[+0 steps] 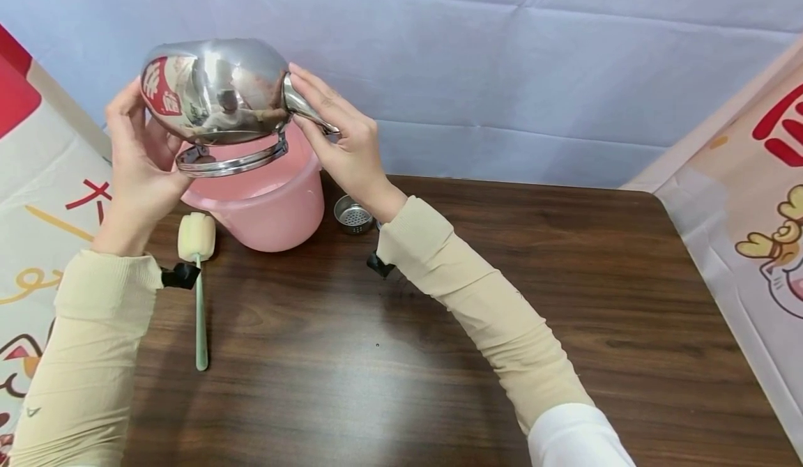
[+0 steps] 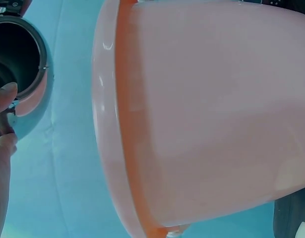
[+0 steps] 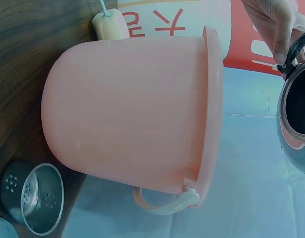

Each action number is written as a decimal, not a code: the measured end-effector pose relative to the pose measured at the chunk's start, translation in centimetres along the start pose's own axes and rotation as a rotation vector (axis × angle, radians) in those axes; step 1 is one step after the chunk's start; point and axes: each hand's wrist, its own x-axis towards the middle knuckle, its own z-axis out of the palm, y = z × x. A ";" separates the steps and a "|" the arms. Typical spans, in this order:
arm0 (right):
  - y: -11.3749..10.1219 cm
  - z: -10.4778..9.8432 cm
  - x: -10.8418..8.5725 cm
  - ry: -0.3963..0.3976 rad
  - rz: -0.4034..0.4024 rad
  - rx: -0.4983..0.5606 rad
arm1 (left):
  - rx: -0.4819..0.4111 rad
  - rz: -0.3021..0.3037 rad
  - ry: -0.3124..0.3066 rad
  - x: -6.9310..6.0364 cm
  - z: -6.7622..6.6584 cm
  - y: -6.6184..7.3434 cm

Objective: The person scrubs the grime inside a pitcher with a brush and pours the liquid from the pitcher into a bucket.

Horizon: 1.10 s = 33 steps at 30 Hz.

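A shiny steel kettle hangs tipped over a pink bucket, with its round mouth facing down, as the right wrist view shows. My left hand holds the kettle's left side, the thumb against the end of its bail handle. On the other side my right hand grips the spout between thumb and fingers. The left wrist view shows the dark inside of the kettle and part of the right hand. No water is visible coming out.
A sponge brush with a long green handle lies left of the bucket on the dark wooden table. Right of the bucket stands a perforated metal strainer cup. Beside that cup, a rounded grey piece is partly cut off. Pale cloth hangs behind.
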 end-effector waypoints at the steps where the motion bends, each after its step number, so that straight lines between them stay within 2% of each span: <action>1: 0.0 0.0 -0.1 -0.003 0.014 -0.007 | -0.003 -0.004 -0.010 -0.1 -0.1 -0.1; 4: 0.3 0.1 -0.6 -0.013 0.069 -0.018 | -0.005 -0.025 -0.042 -0.5 -0.4 -0.4; 10: 2.9 0.4 -2.1 -0.028 0.134 -0.022 | 0.000 -0.087 -0.097 -1.1 -0.8 -1.1; 13: 3.5 0.4 -2.6 -0.053 0.217 -0.052 | -0.026 -0.194 -0.093 -1.3 -0.9 -1.1; 17: 3.5 0.1 -2.8 -0.104 0.390 -0.102 | -0.020 -0.360 -0.082 -1.3 -1.2 -0.7; 21: 3.2 -0.1 -2.8 -0.132 0.519 -0.099 | 0.015 -0.452 -0.096 -1.2 -1.3 -0.4; 26: 2.8 -0.3 -2.4 -0.123 0.553 -0.104 | 0.017 -0.503 -0.094 -1.0 -1.4 0.3; 30: 2.4 -0.6 -2.0 -0.107 0.566 -0.094 | 0.014 -0.503 -0.106 -0.7 -1.3 0.9; 33: 2.2 -1.1 -1.8 -0.102 0.574 -0.080 | 0.022 -0.473 -0.128 -0.6 -1.2 1.1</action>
